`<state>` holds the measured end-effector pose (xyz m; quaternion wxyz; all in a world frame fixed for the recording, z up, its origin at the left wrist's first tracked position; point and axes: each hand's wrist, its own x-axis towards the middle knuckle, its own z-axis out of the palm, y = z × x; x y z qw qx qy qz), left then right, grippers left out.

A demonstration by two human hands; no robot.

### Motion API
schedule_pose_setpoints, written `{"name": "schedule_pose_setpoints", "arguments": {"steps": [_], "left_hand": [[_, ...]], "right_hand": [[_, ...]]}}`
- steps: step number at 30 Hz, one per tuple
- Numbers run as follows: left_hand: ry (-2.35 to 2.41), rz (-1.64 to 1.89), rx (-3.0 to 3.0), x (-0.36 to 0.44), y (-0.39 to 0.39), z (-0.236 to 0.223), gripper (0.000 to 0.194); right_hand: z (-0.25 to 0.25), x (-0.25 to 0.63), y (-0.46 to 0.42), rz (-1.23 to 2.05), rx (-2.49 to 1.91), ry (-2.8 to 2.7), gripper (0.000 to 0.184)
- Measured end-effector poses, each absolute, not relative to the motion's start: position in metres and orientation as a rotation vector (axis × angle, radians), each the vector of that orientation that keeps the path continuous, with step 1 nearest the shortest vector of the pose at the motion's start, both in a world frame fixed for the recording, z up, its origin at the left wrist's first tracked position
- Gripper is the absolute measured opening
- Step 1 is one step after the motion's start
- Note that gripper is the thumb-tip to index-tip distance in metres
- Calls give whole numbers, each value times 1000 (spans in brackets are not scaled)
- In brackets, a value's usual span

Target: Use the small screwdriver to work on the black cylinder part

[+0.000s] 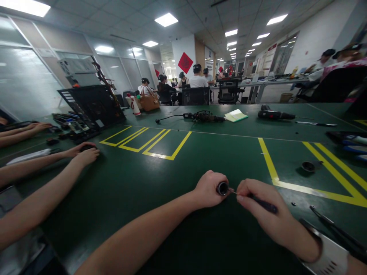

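Observation:
My left hand [211, 189] is closed around a dark hollow cylindrical part [218, 190], whose round open end faces me. Most of that part is hidden inside the fist. My right hand [262, 202] grips a screwdriver [265, 204] by its dark handle. The thin shaft points left and its tip meets the side of the cylinder, close to my left fingers; exact contact is too small to tell. Right of my hands lie a small nut-like ring [293, 204], a slim dark tool [329, 221] and a dark round cup-shaped part [308, 166].
Yellow tape [272, 164] marks areas on the green table [160, 179]. Farther back are a cabled device [205, 116], a notebook [235, 115], a power drill [273, 114] and a pen [315, 123]. At left, a co-worker's hands [87, 152] hold something dark near a black frame [88, 105].

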<state>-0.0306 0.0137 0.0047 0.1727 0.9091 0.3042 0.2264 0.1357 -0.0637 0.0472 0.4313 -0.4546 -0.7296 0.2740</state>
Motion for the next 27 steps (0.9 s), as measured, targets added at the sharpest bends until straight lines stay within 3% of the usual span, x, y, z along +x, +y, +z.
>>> {"name": "schedule_pose_setpoints", "arguments": {"steps": [10,17,27], "left_hand": [[731,622,2565,-31,14,4,20],[889,698,2324,-29,12,9,23],[741,680,2231,-31,16,9,37]], "right_hand": [[44,139,-44,1345,-1186,-1025,13],[39,138,-42,1404,-1143,-841,11],[36,141,-41,1360,-1033,-736,14]]}}
